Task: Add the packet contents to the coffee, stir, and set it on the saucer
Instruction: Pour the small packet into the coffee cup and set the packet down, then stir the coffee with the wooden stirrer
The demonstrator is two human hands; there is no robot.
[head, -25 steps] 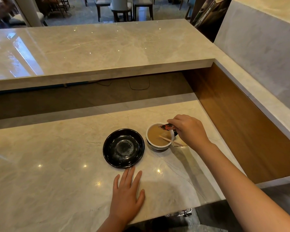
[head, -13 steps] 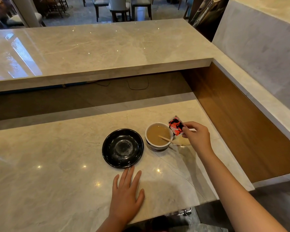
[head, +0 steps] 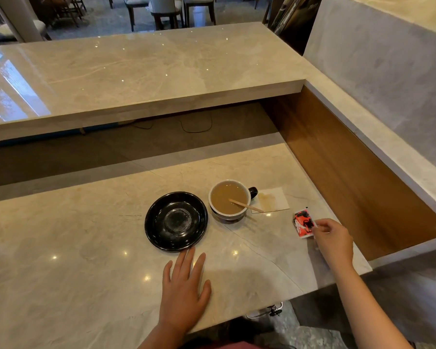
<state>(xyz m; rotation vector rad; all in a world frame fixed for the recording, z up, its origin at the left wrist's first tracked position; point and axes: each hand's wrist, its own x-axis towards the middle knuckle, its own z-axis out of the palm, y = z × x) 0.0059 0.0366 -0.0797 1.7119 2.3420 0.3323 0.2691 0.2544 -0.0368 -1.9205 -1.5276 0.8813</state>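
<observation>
Nearest the counter's edge, the person's left hand (head: 184, 288) lay flat on the marble counter (head: 61, 260), fingers spread and holding nothing, the fingertips just short of the saucer. Out to the right, the right hand (head: 334, 241) pinched a red and black packet (head: 303, 224) between thumb and fingertips, low over the counter; I could not tell whether the packet touched the stone. Beyond the left hand sat the black saucer (head: 176, 221), bare. Just beside it to the right stood the cup (head: 230, 200) of light brown coffee, still on the counter, its dark handle pointing right. A wooden stirrer (head: 246, 205) leaned in the coffee and over the rim. A stained paper napkin (head: 272, 200) lay behind that. Farther back rose a raised marble ledge (head: 136, 71), with chairs (head: 164, 8) past it.
</observation>
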